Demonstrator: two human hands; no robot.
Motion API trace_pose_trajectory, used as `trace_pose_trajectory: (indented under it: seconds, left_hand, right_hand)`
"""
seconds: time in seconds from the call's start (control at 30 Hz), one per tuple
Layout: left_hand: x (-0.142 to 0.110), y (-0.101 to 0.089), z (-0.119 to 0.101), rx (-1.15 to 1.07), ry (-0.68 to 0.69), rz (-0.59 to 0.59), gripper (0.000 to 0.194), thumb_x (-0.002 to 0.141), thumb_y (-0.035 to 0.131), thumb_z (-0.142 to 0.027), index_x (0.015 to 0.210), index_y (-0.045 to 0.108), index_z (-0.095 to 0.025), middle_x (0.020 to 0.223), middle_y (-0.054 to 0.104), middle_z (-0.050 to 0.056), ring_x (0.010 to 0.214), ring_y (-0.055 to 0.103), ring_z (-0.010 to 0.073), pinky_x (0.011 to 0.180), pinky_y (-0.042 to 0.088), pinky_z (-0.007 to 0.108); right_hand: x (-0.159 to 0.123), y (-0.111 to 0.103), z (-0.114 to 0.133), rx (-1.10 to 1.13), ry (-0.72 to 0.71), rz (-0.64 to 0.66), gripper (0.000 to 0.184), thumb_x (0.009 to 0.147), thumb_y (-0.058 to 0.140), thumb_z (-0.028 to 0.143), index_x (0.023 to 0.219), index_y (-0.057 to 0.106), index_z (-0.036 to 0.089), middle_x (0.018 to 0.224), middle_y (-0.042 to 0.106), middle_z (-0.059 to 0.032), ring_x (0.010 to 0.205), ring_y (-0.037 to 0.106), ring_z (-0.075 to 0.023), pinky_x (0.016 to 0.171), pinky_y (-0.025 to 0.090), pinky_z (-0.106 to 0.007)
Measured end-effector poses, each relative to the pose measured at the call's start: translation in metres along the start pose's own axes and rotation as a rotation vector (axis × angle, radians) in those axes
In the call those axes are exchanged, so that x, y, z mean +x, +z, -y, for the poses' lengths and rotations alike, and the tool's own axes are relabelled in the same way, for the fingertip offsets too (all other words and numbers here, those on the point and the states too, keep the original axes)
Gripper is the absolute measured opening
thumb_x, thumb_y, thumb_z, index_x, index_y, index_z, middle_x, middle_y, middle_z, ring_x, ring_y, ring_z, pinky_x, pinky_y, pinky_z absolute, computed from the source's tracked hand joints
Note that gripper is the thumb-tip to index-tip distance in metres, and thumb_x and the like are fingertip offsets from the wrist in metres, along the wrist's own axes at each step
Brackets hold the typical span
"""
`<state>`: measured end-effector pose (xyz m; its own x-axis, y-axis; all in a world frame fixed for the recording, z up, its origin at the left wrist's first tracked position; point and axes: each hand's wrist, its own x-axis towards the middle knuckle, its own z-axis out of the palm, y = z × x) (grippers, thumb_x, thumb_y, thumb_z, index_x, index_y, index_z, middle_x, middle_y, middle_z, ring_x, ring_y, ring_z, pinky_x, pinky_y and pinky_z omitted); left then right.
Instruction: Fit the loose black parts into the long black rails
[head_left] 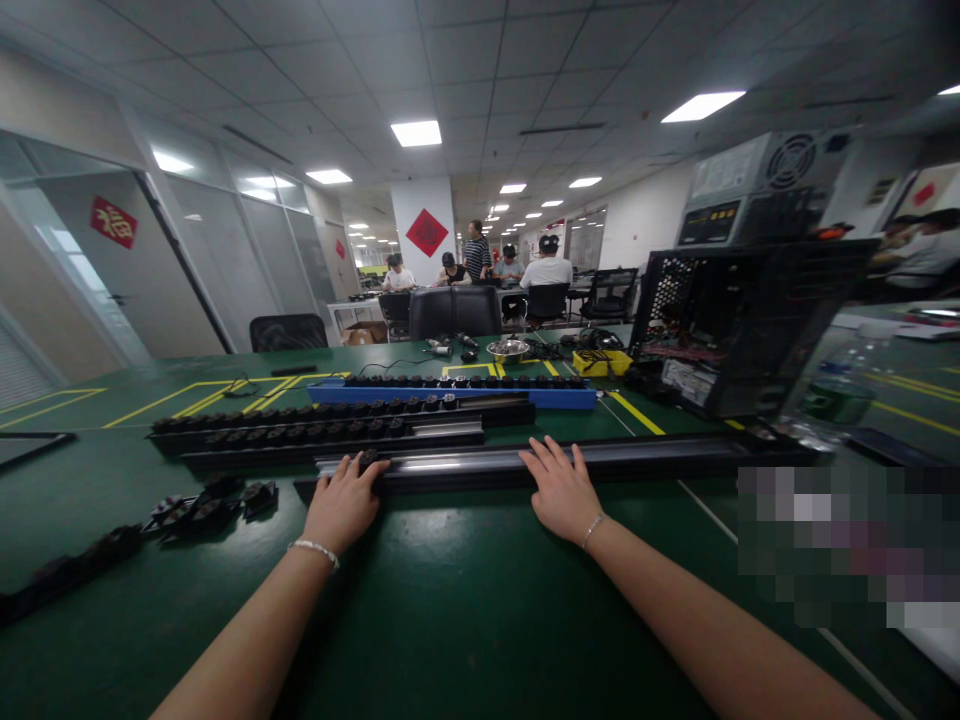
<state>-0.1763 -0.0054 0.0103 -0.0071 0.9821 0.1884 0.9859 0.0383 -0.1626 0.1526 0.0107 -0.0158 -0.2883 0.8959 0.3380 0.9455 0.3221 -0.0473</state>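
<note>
A long black rail (645,458) with a shiny metal inner strip (450,461) lies across the green table in front of me. At its left end, my left hand (343,510) has its fingers and thumb around a small black part (367,458), mostly covered by the fingers. My right hand (566,495) rests on the rail's near edge further right, fingers spread. Behind it lie two shorter dark rails (442,430) lined with black fan-like parts (300,432), and a blue rail (454,397) with a similar row.
Loose black parts (202,510) lie to the left on the table (450,620). An open computer case (757,320) with a power supply (750,185) on top stands at right, near a plastic bottle (836,385). A yellow tray (602,363) and metal bowl (508,350) sit behind.
</note>
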Motion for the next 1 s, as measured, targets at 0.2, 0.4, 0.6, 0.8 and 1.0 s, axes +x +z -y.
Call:
trace_pose_trajectory:
  seconds: [0.2, 0.4, 0.6, 0.8, 1.0]
  left_hand:
    - [0.000, 0.002, 0.011, -0.005, -0.035, 0.020, 0.056, 0.080, 0.041, -0.020, 0.135, 0.042, -0.033, 0.145, 0.039, 0.008, 0.135, 0.031, 0.0297, 0.103, 0.032, 0.049]
    - [0.000, 0.005, 0.022, 0.008, -0.053, 0.022, 0.057, 0.080, 0.040, -0.020, 0.136, 0.041, -0.032, 0.144, 0.041, 0.009, 0.135, 0.032, 0.0298, 0.103, 0.032, 0.050]
    - [0.000, 0.007, 0.029, 0.004, -0.072, 0.018, 0.056, 0.080, 0.041, -0.022, 0.135, 0.042, -0.033, 0.142, 0.042, 0.006, 0.133, 0.034, 0.0297, 0.102, 0.031, 0.050]
    - [-0.001, 0.005, 0.036, -0.002, -0.082, 0.014, 0.057, 0.078, 0.040, -0.020, 0.134, 0.044, -0.032, 0.138, 0.046, 0.008, 0.132, 0.034, 0.0291, 0.099, 0.036, 0.049]
    - [-0.001, 0.008, 0.048, -0.007, -0.132, 0.047, 0.057, 0.079, 0.038, -0.021, 0.136, 0.041, -0.033, 0.138, 0.045, 0.009, 0.133, 0.033, 0.0318, 0.097, 0.038, 0.052]
  right_hand:
    - [0.000, 0.000, 0.001, 0.000, 0.000, -0.006, 0.064, 0.072, 0.043, 0.016, 0.136, 0.042, 0.022, 0.150, 0.031, -0.0056, 0.139, 0.018, -0.0255, 0.110, 0.003, -0.053]
    - [0.000, -0.001, 0.002, 0.001, 0.000, -0.007, 0.064, 0.072, 0.043, 0.016, 0.136, 0.043, 0.021, 0.150, 0.031, -0.0062, 0.138, 0.019, -0.0258, 0.110, 0.004, -0.054]
    - [0.000, -0.001, 0.001, -0.010, 0.003, 0.004, 0.064, 0.073, 0.042, 0.016, 0.136, 0.042, 0.022, 0.150, 0.030, -0.0059, 0.139, 0.018, -0.0257, 0.110, 0.003, -0.053]
    - [0.000, 0.001, 0.000, -0.010, -0.001, -0.009, 0.064, 0.072, 0.043, 0.016, 0.136, 0.043, 0.022, 0.150, 0.031, -0.0056, 0.139, 0.019, -0.0254, 0.110, 0.003, -0.053]
    - [0.000, 0.000, 0.000, -0.012, 0.000, -0.013, 0.064, 0.072, 0.043, 0.016, 0.136, 0.043, 0.022, 0.150, 0.031, -0.0058, 0.138, 0.019, -0.0252, 0.111, 0.003, -0.053]
